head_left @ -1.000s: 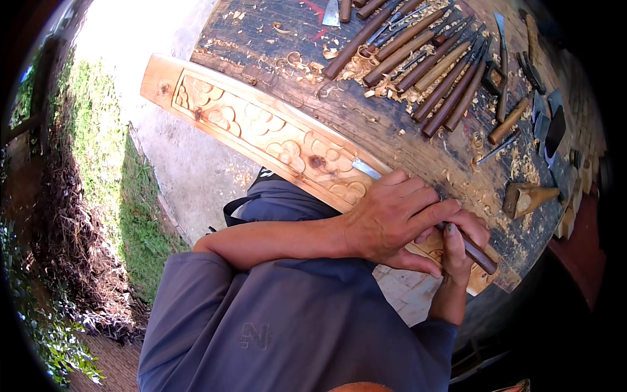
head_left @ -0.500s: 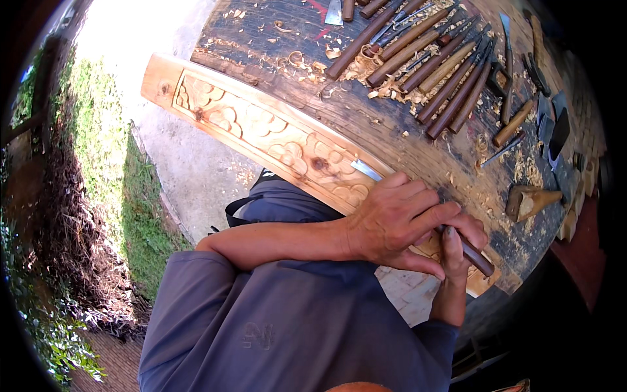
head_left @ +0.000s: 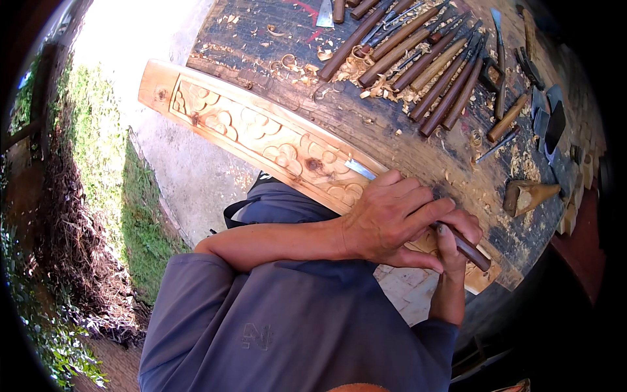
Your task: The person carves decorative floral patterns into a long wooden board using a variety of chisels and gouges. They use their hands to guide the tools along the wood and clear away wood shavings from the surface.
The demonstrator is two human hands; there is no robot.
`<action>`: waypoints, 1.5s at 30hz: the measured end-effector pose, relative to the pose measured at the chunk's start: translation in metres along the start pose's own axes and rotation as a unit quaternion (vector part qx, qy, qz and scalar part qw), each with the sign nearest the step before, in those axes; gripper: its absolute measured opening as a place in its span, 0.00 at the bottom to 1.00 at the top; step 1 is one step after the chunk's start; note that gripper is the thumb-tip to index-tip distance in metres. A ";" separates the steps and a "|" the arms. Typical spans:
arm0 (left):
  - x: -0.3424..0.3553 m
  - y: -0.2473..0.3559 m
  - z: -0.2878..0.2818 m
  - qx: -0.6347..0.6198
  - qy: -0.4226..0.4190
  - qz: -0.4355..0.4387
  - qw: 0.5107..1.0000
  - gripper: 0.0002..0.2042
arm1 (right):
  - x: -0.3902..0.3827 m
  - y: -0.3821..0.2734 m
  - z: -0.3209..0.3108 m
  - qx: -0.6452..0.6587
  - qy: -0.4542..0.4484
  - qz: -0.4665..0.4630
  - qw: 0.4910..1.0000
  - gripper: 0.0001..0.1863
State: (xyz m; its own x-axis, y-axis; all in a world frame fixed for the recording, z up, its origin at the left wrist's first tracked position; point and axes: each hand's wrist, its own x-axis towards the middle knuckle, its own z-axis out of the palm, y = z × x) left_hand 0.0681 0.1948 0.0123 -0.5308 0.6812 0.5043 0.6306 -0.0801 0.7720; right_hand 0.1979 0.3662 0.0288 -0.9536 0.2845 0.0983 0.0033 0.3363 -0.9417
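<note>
A long wooden board (head_left: 255,140) carved with cloud-like scrolls lies slantwise along the near edge of the workbench. Its far-left end sticks out past the bench. Low over the carving, just right of a dark knot, rests the flat steel blade of a chisel (head_left: 360,169). My left hand (head_left: 398,219) is closed over the chisel's forward part, hiding where blade meets handle. Behind it my right hand (head_left: 457,238) wraps the dark wooden handle, whose butt end pokes out to the lower right. Both hands cover part of the board's right half.
Several wood-handled carving tools (head_left: 418,62) lie in a row on the workbench (head_left: 281,91) among curled shavings. A wooden mallet (head_left: 532,198) lies at the right, with flat blades (head_left: 548,121) beyond it. Grass (head_left: 147,228) and paving (head_left: 176,157) are at the left.
The whole view has shifted slightly, so the bench and tools appear a little further left. Both hands keep the same grip, and the blade stays at nearly the same spot on the board.
</note>
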 end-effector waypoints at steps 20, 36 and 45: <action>-0.028 -0.051 -0.174 0.348 -0.231 -0.019 0.909 0.59 | 0.034 -0.041 -0.072 0.015 0.317 0.032 0.948 0.10; -0.041 -0.059 -0.151 0.358 -0.188 -0.008 0.915 0.60 | 0.122 0.008 -0.099 -0.003 0.264 0.030 0.964 0.11; -0.040 -0.050 -0.122 0.342 -0.145 0.002 0.929 0.56 | 0.124 -0.002 -0.093 0.000 0.243 0.046 0.969 0.12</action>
State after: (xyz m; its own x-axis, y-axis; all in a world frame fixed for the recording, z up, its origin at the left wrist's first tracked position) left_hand -0.0111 0.0823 0.0008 -0.4154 0.8569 0.3052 0.8969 0.3299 0.2945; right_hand 0.1075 0.4848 0.0726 -0.6954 0.7022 0.1528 0.0823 0.2890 -0.9538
